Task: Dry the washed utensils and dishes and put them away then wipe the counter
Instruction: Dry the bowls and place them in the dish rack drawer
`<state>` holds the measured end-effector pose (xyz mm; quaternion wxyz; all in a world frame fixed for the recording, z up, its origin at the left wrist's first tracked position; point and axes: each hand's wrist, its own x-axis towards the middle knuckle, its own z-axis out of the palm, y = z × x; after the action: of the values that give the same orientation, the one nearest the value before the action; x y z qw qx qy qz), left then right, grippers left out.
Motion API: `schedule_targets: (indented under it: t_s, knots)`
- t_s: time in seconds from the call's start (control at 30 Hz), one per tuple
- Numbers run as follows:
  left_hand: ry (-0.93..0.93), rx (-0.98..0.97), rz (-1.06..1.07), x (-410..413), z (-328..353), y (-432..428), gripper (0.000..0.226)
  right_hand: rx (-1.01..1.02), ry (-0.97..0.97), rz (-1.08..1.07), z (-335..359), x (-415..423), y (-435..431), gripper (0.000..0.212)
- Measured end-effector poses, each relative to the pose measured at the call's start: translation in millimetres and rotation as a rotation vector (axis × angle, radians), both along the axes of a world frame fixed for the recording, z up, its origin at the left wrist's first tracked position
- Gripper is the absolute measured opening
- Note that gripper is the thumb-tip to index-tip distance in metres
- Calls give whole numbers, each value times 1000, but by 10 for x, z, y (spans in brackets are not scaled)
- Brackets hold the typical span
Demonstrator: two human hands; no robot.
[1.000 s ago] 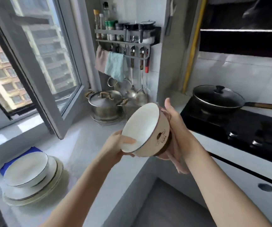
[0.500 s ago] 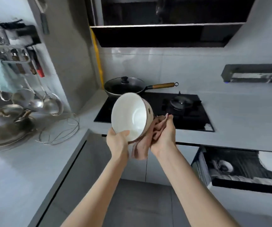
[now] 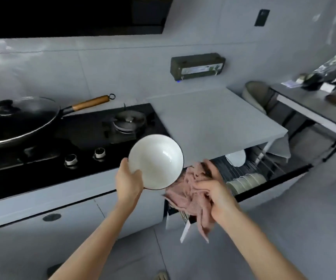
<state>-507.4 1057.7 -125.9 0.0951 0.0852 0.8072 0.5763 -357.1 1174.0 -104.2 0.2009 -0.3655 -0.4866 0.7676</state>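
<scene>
Head view:
- Left hand (image 3: 127, 179) grips the white bowl (image 3: 157, 161) at its lower-left rim, thumb on the inside, fingers hidden behind. The bowl is in the air, tilted so its inside faces the camera, in front of the counter edge between hob and drawer. Dark line round the rim.
- Right hand (image 3: 216, 194) is curled round a bunched pink cloth (image 3: 187, 190), just right of and below the bowl. The cloth's top edge meets or sits behind the bowl's lower-right rim; actual contact unclear. A loose end hangs below the hand.
- Pull-out dish drawer (image 3: 284, 177) stands open under the grey counter (image 3: 213, 118), behind the right hand. A row of plates (image 3: 246, 179) stands on edge in its wire rack; one white dish (image 3: 235, 157) sits further back.
- Black gas hob (image 3: 62, 138) at left: lidded wok (image 3: 15, 120) with wooden handle (image 3: 91, 102) on the left burner, right burner (image 3: 129, 120) bare, two knobs (image 3: 71, 159) at the front.
- Dark box (image 3: 197, 65) mounted on the tiled wall above the counter.
</scene>
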Motion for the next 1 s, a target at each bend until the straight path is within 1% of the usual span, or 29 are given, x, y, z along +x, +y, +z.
schedule_targets:
  t_s: [0.03, 0.07, 0.17, 0.2, 0.27, 0.33, 0.43, 0.53, 0.57, 0.67, 0.73, 0.77, 0.83, 0.87, 0.93, 1.0]
  knots:
    - [-14, -53, -58, -51, -94, 127, 25, 113, -107, 37, -35, 51, 166, 69]
    - [-15, -118, -121, -93, -200, 266, 25, 178, -187, 76, -81, 80, 320, 67]
    - [-43, -255, -291, -145, -477, 683, 23, 194, -299, 144, -195, 68, 679, 41]
    - [-59, -297, -335, -136, -559, 825, 21, 211, -323, 140, -240, 43, 787, 37]
    - [-89, -354, -407, -79, -745, 1098, 21, 339, -462, 126, -405, 20, 1055, 36]
    - [-147, -364, -466, 6, -897, 1352, 26, 435, -633, 157, -563, 9, 1350, 40]
    - [-247, -377, -529, 111, -1121, 1745, 30, 430, -806, 218, -791, 3, 1835, 43]
    - [-351, -381, -530, 184, -1335, 2157, 39, 436, -892, 259, -1015, -13, 2323, 47]
    - [-375, -403, -523, 211, -1412, 2292, 43, 426, -908, 268, -1126, -9, 2493, 45]
    - [-455, -427, -493, 282, -1571, 2604, 55, 387, -937, 318, -1340, -55, 2898, 22]
    - [-499, -436, -421, 315, -1680, 2848, 62, 367, -916, 399, -1488, -122, 3250, 27]
    - [-527, -434, -367, 317, -1720, 2950, 62, 323, -889, 447, -1526, -167, 3420, 32]
    - [-584, -448, -261, 317, -1778, 3101, 49, 143, -851, 530, -1610, -235, 3778, 34]
    - [-603, -462, -214, 326, -1792, 3142, 42, 62, -881, 572, -1667, -236, 3941, 29]
    - [-640, -478, -138, 363, -1831, 3175, 36, -6, -1008, 675, -1782, -211, 4188, 13]
    - [-669, -482, -73, 429, -1869, 3179, 37, 7, -1145, 875, -1949, -154, 4357, 22]
